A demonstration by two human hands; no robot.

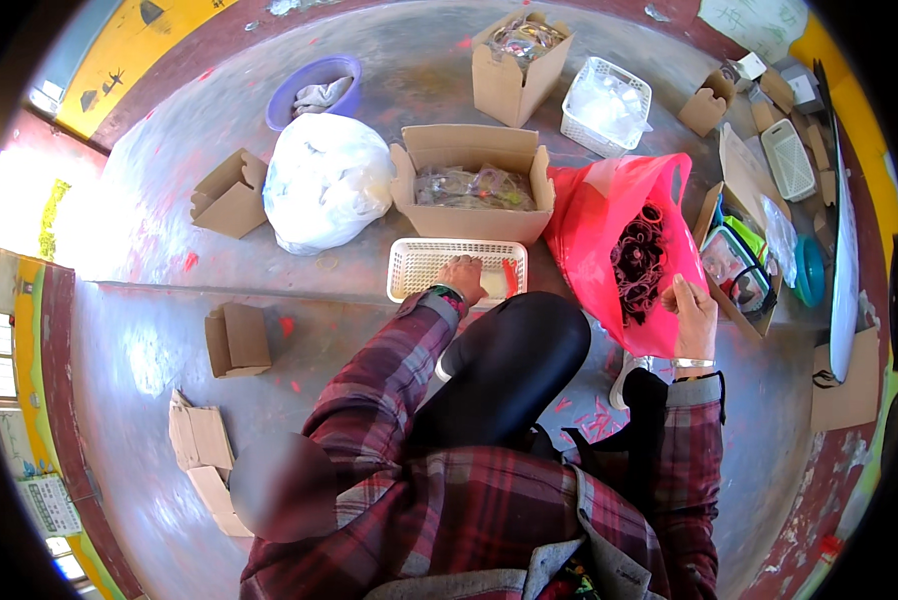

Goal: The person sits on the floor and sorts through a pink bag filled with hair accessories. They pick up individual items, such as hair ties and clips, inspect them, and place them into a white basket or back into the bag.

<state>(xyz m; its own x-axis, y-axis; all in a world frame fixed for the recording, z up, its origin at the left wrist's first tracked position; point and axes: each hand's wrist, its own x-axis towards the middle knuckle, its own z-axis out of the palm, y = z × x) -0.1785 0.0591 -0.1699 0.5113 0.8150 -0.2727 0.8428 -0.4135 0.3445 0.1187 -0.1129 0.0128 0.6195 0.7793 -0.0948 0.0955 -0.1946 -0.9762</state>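
My left hand [462, 278] reaches into a white perforated plastic basket [401, 258], its fingers spread and bent downward. A red strip [510, 276] and something pale lie beside it in the basket. On the right, a bright pink plastic bag [591, 222] stands with its mouth wide, showing a heap of thin dark loops [641, 262] that look like hair ties. My right hand [693, 308] is closed at the near right edge of this bag, gripping its rim. Part of those fingertips is hard to make out against the bag.
Behind the basket is a cardboard box [476, 220] holding clear-wrapped items. A stuffed white bag [327, 180], a purple basin [282, 100] and a small cardboard box [237, 340] stand leftward. A taller box [504, 90], a white basket [589, 140] and a cluttered carton [764, 318] stand farther right.
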